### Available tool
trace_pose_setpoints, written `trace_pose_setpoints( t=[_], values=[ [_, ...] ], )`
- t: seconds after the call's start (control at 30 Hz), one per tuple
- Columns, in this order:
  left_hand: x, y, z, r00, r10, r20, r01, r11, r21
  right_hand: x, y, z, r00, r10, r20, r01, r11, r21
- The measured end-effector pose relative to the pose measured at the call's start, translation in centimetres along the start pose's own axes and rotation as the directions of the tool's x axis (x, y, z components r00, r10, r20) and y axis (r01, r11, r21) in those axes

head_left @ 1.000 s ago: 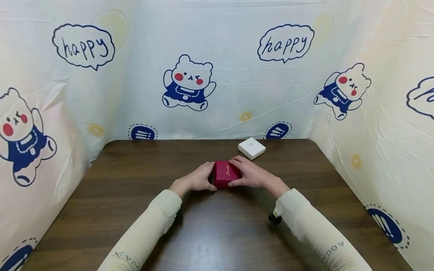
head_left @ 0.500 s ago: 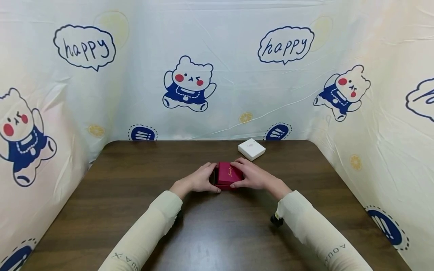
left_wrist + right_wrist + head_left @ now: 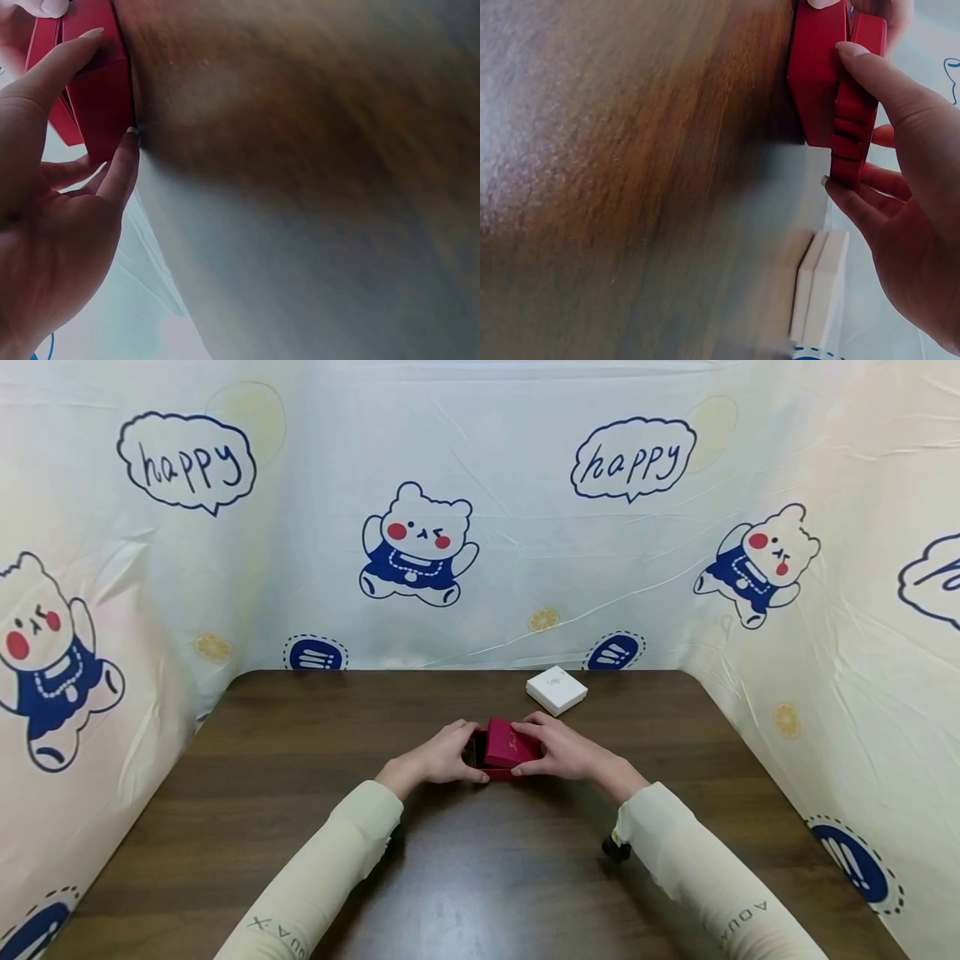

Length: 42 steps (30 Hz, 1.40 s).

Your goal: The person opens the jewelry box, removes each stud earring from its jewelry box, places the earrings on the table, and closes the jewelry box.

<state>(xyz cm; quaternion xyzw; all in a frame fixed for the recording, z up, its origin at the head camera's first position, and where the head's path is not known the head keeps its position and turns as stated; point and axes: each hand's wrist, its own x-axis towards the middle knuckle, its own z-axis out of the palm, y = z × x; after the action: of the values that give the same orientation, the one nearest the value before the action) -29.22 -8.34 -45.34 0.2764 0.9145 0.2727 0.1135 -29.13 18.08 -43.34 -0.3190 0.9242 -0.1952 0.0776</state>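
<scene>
Matt red box [image 3: 510,748]; glossy wood-grain table [image 3: 300,793].

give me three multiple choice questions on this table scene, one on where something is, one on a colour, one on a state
1. Where does the white box lie?
A. at the table's far edge, beyond the right hand
B. under the left hand
C. on the red box

2. What colour is the box between the hands?
A. blue
B. red
C. green

3. How does the red box stand?
A. flat shut
B. lid raised at the left side
C. lid off on the table

Answers:
1 A, it sits apart on the table behind the right hand.
2 B, both wrist views show red too.
3 B, a dark gap shows under the lid beside the left hand, while the right hand holds the lid.
</scene>
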Motion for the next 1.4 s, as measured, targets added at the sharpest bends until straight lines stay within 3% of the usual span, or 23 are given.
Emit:
trace_pose_setpoints(
  t=[0.7, 1.4],
  values=[
    [0.5, -0.2, -0.2, 1.000, 0.011, 0.007, -0.011, 1.000, -0.007, -0.4, 0.3, -0.7, 1.000, 0.009, 0.000, -0.009, 0.999, -0.034],
    [0.1, -0.1, -0.1, 1.000, 0.011, 0.020, -0.011, 1.000, -0.027, -1.6, 0.8, -0.7, 1.000, 0.030, -0.009, -0.030, 0.999, -0.033]
  ],
)
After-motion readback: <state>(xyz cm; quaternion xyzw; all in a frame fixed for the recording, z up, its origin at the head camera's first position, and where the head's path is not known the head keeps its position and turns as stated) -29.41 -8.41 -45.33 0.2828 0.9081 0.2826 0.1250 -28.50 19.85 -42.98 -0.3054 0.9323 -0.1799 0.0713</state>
